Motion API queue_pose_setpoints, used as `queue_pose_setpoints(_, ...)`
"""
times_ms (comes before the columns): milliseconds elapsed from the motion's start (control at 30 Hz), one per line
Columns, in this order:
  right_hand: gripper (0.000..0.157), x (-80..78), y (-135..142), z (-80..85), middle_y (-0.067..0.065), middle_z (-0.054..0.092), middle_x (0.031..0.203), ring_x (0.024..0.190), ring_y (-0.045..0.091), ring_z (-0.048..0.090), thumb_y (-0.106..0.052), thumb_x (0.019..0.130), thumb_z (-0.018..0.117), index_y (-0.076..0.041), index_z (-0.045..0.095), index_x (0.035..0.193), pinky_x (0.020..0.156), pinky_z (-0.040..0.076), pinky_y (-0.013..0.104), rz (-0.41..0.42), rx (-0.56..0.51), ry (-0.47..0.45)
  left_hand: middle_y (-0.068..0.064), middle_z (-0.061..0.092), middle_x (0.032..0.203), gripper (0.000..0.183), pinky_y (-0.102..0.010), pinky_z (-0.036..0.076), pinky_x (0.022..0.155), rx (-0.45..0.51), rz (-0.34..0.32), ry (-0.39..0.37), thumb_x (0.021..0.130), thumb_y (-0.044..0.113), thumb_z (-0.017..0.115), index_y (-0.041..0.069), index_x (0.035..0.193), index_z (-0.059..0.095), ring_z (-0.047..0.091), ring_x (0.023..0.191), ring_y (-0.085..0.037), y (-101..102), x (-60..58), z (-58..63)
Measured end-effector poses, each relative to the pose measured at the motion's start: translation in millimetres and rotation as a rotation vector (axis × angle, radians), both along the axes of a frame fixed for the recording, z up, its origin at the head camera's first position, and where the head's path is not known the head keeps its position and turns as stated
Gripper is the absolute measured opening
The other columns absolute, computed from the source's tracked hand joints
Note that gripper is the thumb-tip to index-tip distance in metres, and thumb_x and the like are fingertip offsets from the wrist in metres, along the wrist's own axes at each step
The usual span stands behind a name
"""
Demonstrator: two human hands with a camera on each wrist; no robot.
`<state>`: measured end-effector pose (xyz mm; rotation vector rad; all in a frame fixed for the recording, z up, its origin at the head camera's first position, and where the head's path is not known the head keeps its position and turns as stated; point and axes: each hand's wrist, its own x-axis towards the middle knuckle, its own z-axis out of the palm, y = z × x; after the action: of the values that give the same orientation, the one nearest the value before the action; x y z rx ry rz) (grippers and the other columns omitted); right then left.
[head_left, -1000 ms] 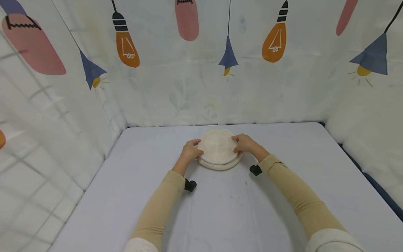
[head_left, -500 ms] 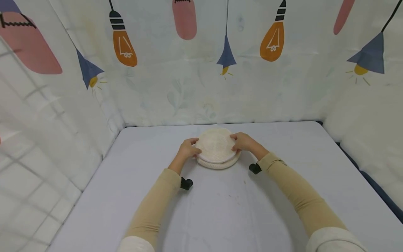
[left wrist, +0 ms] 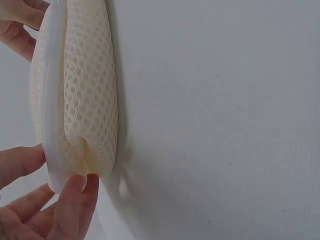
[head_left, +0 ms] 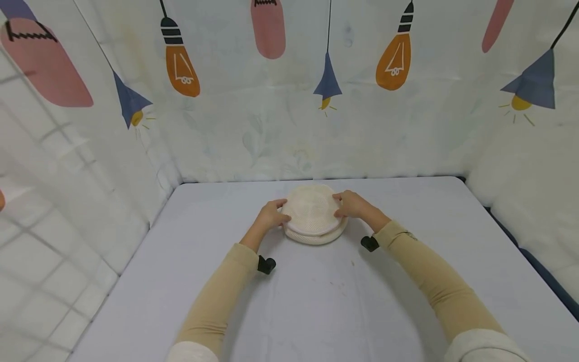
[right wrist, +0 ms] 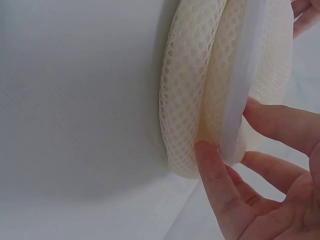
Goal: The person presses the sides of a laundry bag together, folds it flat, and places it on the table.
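A round, cream-white mesh laundry bag lies flattened near the far edge of the table, its smooth white rim circling the top layer. Below that rim, a softer honeycomb-mesh layer bulges out against the tabletop. My left hand pinches the left edge between thumb and fingers. On the opposite side, my right hand grips the edge, thumb on the upper face and fingertips at the gap between the layers. In the left wrist view, a fold in the mesh shows beside the left fingertips.
A white cloth covers the table, with a few small specks in front of the bag. Printed curtains stand along the back and both sides. Black wrist cameras sit at both cuffs.
The left forearm has shifted slightly left. Both hands keep hold of the mesh laundry bag, which stays in nearly the same place.
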<state>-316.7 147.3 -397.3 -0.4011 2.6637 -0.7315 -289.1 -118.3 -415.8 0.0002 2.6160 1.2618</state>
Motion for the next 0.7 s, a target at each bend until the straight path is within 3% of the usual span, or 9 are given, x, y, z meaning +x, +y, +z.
queue_pose_setpoints(33, 0.071, 0.3, 0.2, -0.2, 0.03, 0.049, 0.147, 0.097, 0.025, 0.065, -0.009, 0.094, 0.073, 0.008, 0.038, 0.153, 0.093, 0.05, 0.036, 0.003, 0.004, 0.005, -0.023, 0.04, 0.158, 0.066, -0.039, 0.055, 0.091, -0.019, -0.014, -0.003, 0.096, 0.007, 0.071, 0.004, 0.155, 0.043, 0.07, 0.093, -0.03, -0.3, 0.5, 0.5)
queue_pose_setpoints(100, 0.07, 0.8, 0.6, -1.3, 0.03, 0.044, 0.151, 0.121, 0.033, 0.059, -0.009, 0.095, 0.073, 0.008, 0.038, 0.153, 0.108, 0.043, 0.044, 0.006, 0.009, 0.011, -0.022, 0.039, 0.158, 0.066, -0.045, 0.049, 0.102, -0.052, -0.036, -0.001, 0.097, 0.011, 0.07, 0.005, 0.156, 0.042, 0.066, 0.11, -0.033, -1.3, 1.0, 0.9)
queue_pose_setpoints(200, 0.069, 0.3, 1.2, -4.1, 0.03, 0.034, 0.158, 0.146, 0.043, 0.033, -0.012, 0.097, 0.071, 0.009, 0.037, 0.153, 0.119, 0.028, 0.052, 0.034, 0.031, 0.035, -0.023, 0.037, 0.16, 0.067, -0.052, 0.035, 0.116, -0.089, -0.074, 0.001, 0.099, 0.016, 0.069, 0.005, 0.158, 0.039, 0.046, 0.139, -0.04, -4.2, 2.0, 0.8)
queue_pose_setpoints(267, 0.068, 0.0, 1.2, -5.8, 0.03, 0.031, 0.16, 0.148, 0.045, 0.027, -0.014, 0.099, 0.068, 0.01, 0.036, 0.153, 0.121, 0.024, 0.053, 0.059, 0.055, 0.055, -0.023, 0.035, 0.161, 0.068, -0.055, 0.027, 0.119, -0.106, -0.102, 0.008, 0.1, 0.02, 0.067, 0.005, 0.158, 0.037, 0.031, 0.148, -0.042, -6.4, 3.0, 1.1)
queue_pose_setpoints(500, 0.067, 4.0, -0.8, -9.0, 0.03, 0.027, 0.162, 0.15, 0.044, 0.026, -0.021, 0.105, 0.061, 0.012, 0.031, 0.154, 0.122, 0.022, 0.051, 0.094, 0.117, 0.092, -0.024, 0.032, 0.162, 0.068, -0.055, 0.024, 0.12, -0.135, -0.187, 0.012, 0.104, 0.027, 0.059, 0.004, 0.161, 0.029, 0.029, 0.149, -0.042, -10.1, 6.7, 2.4)
queue_pose_setpoints(700, 0.072, 9.7, -0.9, -6.7, 0.03, 0.018, 0.164, 0.152, 0.042, 0.019, -0.021, 0.107, 0.057, 0.01, 0.018, 0.158, 0.123, 0.017, 0.05, 0.094, 0.087, 0.087, -0.02, 0.024, 0.166, 0.066, -0.048, 0.018, 0.123, -0.155, -0.246, 0.024, 0.108, 0.024, 0.051, 0.0, 0.162, 0.021, 0.021, 0.153, -0.036, -8.6, 7.4, 6.4)
